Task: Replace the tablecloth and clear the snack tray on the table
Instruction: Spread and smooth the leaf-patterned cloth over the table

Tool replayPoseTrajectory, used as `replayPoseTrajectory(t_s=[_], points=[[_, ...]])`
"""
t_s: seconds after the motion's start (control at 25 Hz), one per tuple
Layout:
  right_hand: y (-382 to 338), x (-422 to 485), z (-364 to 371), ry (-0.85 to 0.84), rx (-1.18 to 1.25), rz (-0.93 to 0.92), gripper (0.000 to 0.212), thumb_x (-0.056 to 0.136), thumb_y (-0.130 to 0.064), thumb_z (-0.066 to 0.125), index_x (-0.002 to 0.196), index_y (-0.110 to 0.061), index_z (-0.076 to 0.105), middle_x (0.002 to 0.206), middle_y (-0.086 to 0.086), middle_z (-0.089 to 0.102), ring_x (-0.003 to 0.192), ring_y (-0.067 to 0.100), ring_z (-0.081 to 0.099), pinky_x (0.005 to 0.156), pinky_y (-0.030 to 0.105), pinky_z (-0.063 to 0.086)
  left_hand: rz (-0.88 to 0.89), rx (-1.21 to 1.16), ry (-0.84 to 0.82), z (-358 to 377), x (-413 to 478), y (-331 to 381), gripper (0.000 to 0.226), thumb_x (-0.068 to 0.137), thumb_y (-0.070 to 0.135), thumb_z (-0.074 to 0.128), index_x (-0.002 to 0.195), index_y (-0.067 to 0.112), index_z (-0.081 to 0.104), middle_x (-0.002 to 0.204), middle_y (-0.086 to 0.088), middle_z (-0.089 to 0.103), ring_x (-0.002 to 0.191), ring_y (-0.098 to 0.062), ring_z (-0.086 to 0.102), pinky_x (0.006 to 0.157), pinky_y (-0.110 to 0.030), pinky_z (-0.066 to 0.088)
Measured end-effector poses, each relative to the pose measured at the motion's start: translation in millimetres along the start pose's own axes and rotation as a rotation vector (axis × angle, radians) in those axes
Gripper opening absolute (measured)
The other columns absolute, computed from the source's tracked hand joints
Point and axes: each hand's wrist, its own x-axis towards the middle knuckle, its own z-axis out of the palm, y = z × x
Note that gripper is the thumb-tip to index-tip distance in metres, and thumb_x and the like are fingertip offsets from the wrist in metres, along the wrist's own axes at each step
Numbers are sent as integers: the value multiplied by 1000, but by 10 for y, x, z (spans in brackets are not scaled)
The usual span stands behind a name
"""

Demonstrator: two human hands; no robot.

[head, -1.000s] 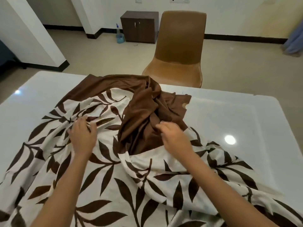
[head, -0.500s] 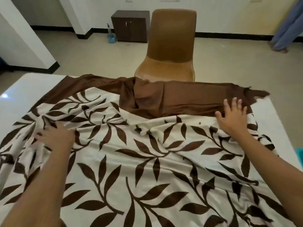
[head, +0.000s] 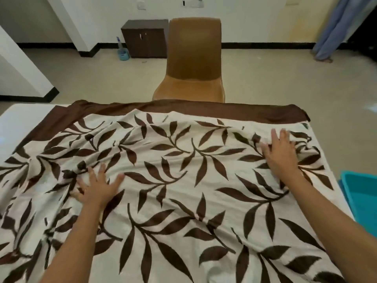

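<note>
Spotter: Tablecloth (head: 183,180) first. Where does it lie?

Operator: Spread over the white table (head: 20,117), covering most of it. I see a bare patch at the far left corner and a thin strip along the right edge.

Spotter: And your hands?

Operator: Both are open and grip nothing. My left hand (head: 98,186) lies palm-down, fingers splayed, on the wrinkled left part. My right hand (head: 281,154) presses flat near the far right corner. I judge they sit there to push creases outward and to pin the fabric against the smooth top.

Spotter: Which way does it point?

Operator: Its brown border (head: 204,109) runs left to right along the far edge, facing the chair (head: 191,64). I cannot tell the long axis, because the near end drops out of view. The left side looks bunched and slightly askew.
</note>
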Motion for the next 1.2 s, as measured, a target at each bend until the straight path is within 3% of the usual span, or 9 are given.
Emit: replayPoseTrajectory(t_s=[0.16,0.36,0.48,0.6,0.72,0.88,1.0,1.12,1.2], points=[[68,-951,-82,-25,-35,-123,71,92,-54,17,151,-15,21,159,16,12,147,29,7,118,50,6,140,-113,189,289,-831,300,74,91,70,25,152,30,18,161,-9,9,147,-38,5,112,-64,-5],[29,-1825,183,-136,-77,49,78,89,-67,11,154,-22,10,159,15,9,148,28,0,116,47,-5,189,44,91,691,-1575,-135,85,74,87,6,149,47,0,162,4,-3,148,-35,-1,111,-58,-13],[-667,-1814,275,-152,-10,-148,71,94,-55,23,152,-14,20,158,16,16,147,29,7,117,45,-4,131,65,141,525,-1406,-488,98,67,91,-2,151,42,9,162,-1,6,147,-35,5,112,-63,-5],[-777,-1994,227,-275,78,-306,60,98,-49,23,153,-29,7,161,5,-1,148,18,-7,119,42,-7,91,39,86,435,-1440,-644,106,62,94,-6,152,39,6,162,-5,7,147,-37,5,113,-65,-1],[70,-2119,66,-144,58,-116,64,91,-60,16,151,-37,13,160,6,3,148,21,-6,118,40,-11,168,64,59,608,-1813,-447,100,64,92,2,151,42,2,162,-7,9,145,-42,7,111,-66,-2],[1458,-2336,-337,-138,-46,275,81,82,-72,3,150,-33,24,156,12,25,144,29,20,116,51,14,449,141,28,931,-2505,254,91,72,89,16,149,46,-4,162,-3,1,146,-40,-5,106,-58,-21],[1755,-2611,-564,-212,12,533,90,81,-69,-1,148,-17,32,149,29,27,138,43,24,110,61,20,649,174,-30,1161,-2969,724,88,76,86,20,150,45,-5,160,-1,-10,144,-40,-17,103,-60,-29],[1292,-2741,-402,-140,-54,367,75,85,-43,11,144,-3,34,142,36,33,132,49,31,104,66,28,657,155,-61,1209,-3019,700,84,79,85,19,150,45,-6,158,4,-20,145,-35,-19,110,-64,-13],[952,-2736,-262,-144,-13,264,73,87,-44,9,149,-10,27,152,25,27,141,40,25,112,59,16,587,88,-71,1110,-2910,463,82,80,84,15,150,46,-3,160,6,-14,148,-32,-8,114,-62,-4]])
